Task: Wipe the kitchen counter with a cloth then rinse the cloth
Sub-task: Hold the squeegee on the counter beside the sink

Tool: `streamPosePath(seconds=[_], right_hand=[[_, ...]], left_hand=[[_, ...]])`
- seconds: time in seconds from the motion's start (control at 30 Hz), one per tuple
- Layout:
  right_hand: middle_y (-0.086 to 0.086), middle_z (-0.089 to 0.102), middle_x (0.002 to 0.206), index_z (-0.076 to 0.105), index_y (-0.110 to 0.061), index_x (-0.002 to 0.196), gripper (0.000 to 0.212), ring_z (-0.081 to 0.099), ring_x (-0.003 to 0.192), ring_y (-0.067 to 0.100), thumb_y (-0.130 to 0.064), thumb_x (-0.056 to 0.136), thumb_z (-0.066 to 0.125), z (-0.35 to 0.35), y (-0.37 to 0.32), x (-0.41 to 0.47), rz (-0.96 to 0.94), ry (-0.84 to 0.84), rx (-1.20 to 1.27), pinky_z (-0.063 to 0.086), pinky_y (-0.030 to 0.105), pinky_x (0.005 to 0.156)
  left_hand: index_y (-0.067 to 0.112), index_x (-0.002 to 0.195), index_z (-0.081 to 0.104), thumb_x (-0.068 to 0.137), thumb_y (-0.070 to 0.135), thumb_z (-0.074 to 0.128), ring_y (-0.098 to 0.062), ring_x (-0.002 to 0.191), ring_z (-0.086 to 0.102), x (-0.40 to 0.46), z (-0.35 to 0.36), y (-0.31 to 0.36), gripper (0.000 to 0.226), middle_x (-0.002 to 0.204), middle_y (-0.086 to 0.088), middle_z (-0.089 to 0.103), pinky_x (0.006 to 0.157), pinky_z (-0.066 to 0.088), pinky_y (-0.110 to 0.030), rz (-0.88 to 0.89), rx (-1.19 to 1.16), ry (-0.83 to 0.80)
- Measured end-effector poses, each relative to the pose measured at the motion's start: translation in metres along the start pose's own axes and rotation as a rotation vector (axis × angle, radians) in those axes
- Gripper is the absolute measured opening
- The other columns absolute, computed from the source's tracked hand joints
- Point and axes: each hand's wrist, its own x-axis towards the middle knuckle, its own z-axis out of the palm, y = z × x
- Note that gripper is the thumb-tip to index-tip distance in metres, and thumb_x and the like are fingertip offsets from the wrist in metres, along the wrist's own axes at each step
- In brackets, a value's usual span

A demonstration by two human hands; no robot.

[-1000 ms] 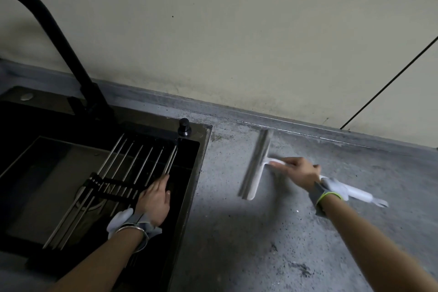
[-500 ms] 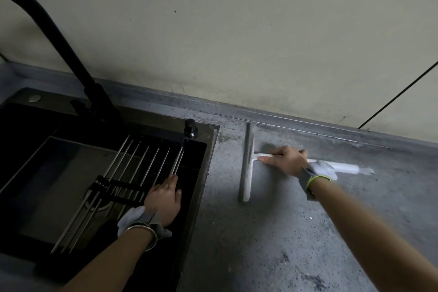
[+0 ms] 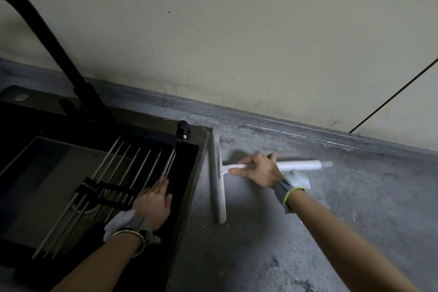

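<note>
My right hand grips the squeegee near its blade—light, stiff, likely slick when wet—while my left hand rests flat, fingers straight, on the rack.

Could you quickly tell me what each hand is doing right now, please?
Left hand: open, fingers straight, resting on the rack over the sink.
Right hand: holding the squeegee by its handle.

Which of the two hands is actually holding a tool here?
The right hand: it grips the white squeegee by its handle on the counter. The left hand only rests flat on the sink rack.
</note>
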Motion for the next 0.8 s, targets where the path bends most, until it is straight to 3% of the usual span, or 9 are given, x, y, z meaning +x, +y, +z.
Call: streamPosePath(seconds=[0.07, 0.13, 0.27, 0.33, 0.5, 0.6, 0.73, 0.8], right_hand=[[-0.011, 0.065, 0.118, 0.069, -0.038, 0.104, 0.039, 0.039, 0.125, 0.015, -0.064, 0.075, 0.061, -0.015, 0.022, -0.009, 0.082, 0.103, 0.093, 0.013, 0.034, 0.101], [-0.012, 0.064, 0.119, 0.069, -0.038, 0.105, 0.050, 0.044, 0.127, 0.014, -0.071, 0.071, 0.055, -0.032, 0.047, -0.017, 0.164, 0.167, 0.079, 0.010, 0.040, 0.110], [-0.008, 0.064, 0.119, 0.066, -0.039, 0.111, 0.071, 0.046, 0.126, 0.021, -0.082, 0.061, 0.041, -0.054, 0.085, -0.037, 0.299, 0.118, -0.058, 0.013, 0.043, 0.107], [-0.007, 0.065, 0.114, 0.066, -0.037, 0.111, 0.071, 0.046, 0.123, 0.021, -0.082, 0.062, 0.040, -0.055, 0.094, -0.045, 0.312, 0.069, -0.097, 0.015, 0.042, 0.104], [-0.008, 0.064, 0.111, 0.067, -0.035, 0.108, 0.048, 0.045, 0.118, 0.017, -0.069, 0.077, 0.053, -0.034, 0.069, -0.058, 0.251, 0.046, -0.159, 0.019, 0.035, 0.096], [-0.010, 0.064, 0.104, 0.065, -0.038, 0.106, 0.046, 0.046, 0.110, 0.017, -0.070, 0.075, 0.053, -0.010, 0.044, -0.068, 0.162, -0.016, -0.173, 0.022, 0.034, 0.093], [-0.009, 0.067, 0.101, 0.066, -0.033, 0.107, 0.045, 0.042, 0.084, 0.002, -0.064, 0.076, 0.056, 0.029, 0.014, -0.083, 0.015, 0.007, -0.186, 0.016, 0.027, 0.081], [-0.009, 0.068, 0.101, 0.067, -0.033, 0.108, 0.045, 0.042, 0.088, 0.007, -0.063, 0.077, 0.057, 0.045, 0.000, -0.089, -0.007, -0.013, -0.149, 0.017, 0.029, 0.081]], left_hand=[[0.019, 0.152, 0.012, 0.102, 0.036, 0.025, -0.009, 0.142, 0.026, 0.001, 0.002, 0.001, 0.054, 0.159, 0.005, 0.012, 0.112, 0.020, -0.023, -0.008, -0.005, -0.015], [0.019, 0.152, 0.011, 0.102, 0.035, 0.025, -0.009, 0.143, 0.024, -0.001, 0.001, 0.000, 0.054, 0.159, 0.005, 0.012, 0.113, 0.019, -0.024, -0.005, 0.001, -0.019], [0.019, 0.152, 0.008, 0.102, 0.035, 0.025, -0.008, 0.145, 0.018, -0.003, 0.001, -0.001, 0.055, 0.160, 0.006, 0.008, 0.114, 0.016, -0.024, 0.000, -0.016, -0.021], [0.020, 0.152, 0.006, 0.102, 0.033, 0.026, -0.007, 0.146, 0.013, -0.005, 0.001, -0.003, 0.056, 0.160, 0.007, 0.004, 0.115, 0.014, -0.025, 0.002, -0.068, -0.039], [0.022, 0.152, 0.002, 0.103, 0.028, 0.027, -0.004, 0.146, 0.003, -0.015, 0.002, -0.006, 0.056, 0.159, 0.010, -0.001, 0.116, 0.007, -0.027, 0.012, -0.196, -0.052], [0.022, 0.152, 0.007, 0.102, 0.027, 0.028, -0.005, 0.146, 0.006, -0.025, 0.007, -0.006, 0.054, 0.159, 0.010, 0.003, 0.117, 0.008, -0.030, -0.010, -0.242, 0.019], [0.023, 0.151, 0.014, 0.101, 0.025, 0.032, -0.006, 0.145, 0.012, -0.041, 0.016, -0.011, 0.053, 0.158, 0.010, 0.011, 0.117, 0.012, -0.031, -0.007, -0.308, 0.105], [0.022, 0.150, 0.017, 0.100, 0.023, 0.034, -0.007, 0.145, 0.015, -0.051, 0.021, -0.014, 0.053, 0.158, 0.009, 0.014, 0.117, 0.012, -0.028, 0.004, -0.323, 0.145]])
